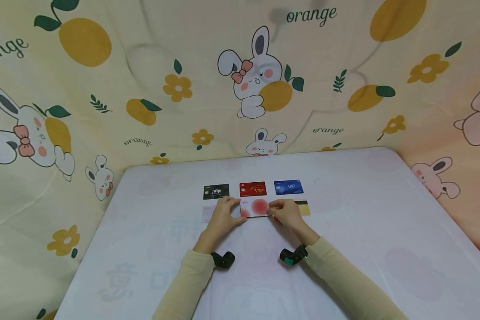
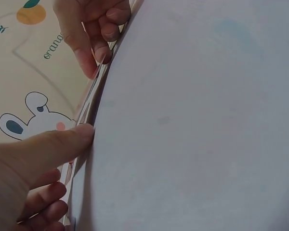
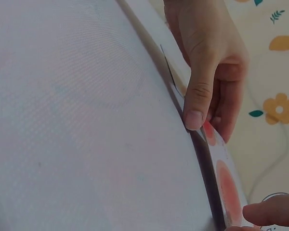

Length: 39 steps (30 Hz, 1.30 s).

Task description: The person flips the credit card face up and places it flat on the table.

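Observation:
A white card with red and pink circles (image 1: 259, 206) lies in the middle of the near row, its front edge casting a thin shadow. At its left end, my left hand (image 1: 223, 214) grips it, thumb at the near edge and fingers at the far corner. My right hand (image 1: 286, 213) pinches the right end between thumb and fingers. In the right wrist view the left thumb presses the edge of this card (image 3: 227, 190). A pale pink card (image 1: 208, 213) is partly hidden by the left hand, and a gold card with a black stripe (image 1: 304, 209) by the right.
Behind lies a row of a black VIP card (image 1: 216, 191), a red VIP card (image 1: 253, 189) and a blue VIP card (image 1: 289, 187). All the cards are on a white-covered table (image 1: 356, 222). A printed cloth (image 1: 208, 53) with rabbits and oranges hangs behind.

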Each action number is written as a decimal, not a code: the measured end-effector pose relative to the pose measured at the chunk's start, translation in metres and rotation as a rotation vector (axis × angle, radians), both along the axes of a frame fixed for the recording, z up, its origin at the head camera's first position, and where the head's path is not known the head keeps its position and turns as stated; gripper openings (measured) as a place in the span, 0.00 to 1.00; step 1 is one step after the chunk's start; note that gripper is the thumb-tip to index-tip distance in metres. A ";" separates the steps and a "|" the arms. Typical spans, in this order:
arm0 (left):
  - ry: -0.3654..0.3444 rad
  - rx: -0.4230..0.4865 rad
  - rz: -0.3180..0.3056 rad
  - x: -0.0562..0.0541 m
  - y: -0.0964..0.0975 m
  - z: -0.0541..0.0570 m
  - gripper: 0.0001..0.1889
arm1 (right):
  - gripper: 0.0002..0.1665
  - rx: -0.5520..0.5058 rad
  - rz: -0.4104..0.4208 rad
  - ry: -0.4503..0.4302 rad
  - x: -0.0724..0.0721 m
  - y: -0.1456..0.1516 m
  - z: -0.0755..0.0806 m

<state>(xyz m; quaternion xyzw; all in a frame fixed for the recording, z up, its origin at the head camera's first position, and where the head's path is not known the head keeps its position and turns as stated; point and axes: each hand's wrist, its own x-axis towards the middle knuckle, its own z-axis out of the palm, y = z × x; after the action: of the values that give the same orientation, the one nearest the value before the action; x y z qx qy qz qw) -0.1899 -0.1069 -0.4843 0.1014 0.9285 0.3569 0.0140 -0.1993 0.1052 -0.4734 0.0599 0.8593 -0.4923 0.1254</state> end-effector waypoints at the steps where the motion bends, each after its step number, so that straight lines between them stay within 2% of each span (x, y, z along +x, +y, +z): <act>1: -0.005 0.003 0.002 0.000 0.000 0.000 0.31 | 0.17 0.001 0.001 0.001 0.000 0.000 0.000; 17: -0.067 0.013 -0.005 -0.003 -0.002 0.002 0.30 | 0.19 0.010 0.023 -0.027 -0.001 0.001 0.000; 31: -0.036 -0.009 -0.035 -0.007 -0.005 0.000 0.31 | 0.19 -0.004 0.009 -0.044 -0.002 0.001 0.001; 39: -0.058 -0.009 -0.034 -0.004 -0.005 0.002 0.32 | 0.20 -0.016 0.011 -0.053 -0.002 0.001 0.001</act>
<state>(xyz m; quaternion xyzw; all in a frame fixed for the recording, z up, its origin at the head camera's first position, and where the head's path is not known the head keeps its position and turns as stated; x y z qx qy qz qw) -0.1935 -0.1119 -0.4819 0.1066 0.9274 0.3554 0.0474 -0.2011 0.1066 -0.4722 0.0672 0.8521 -0.4965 0.1513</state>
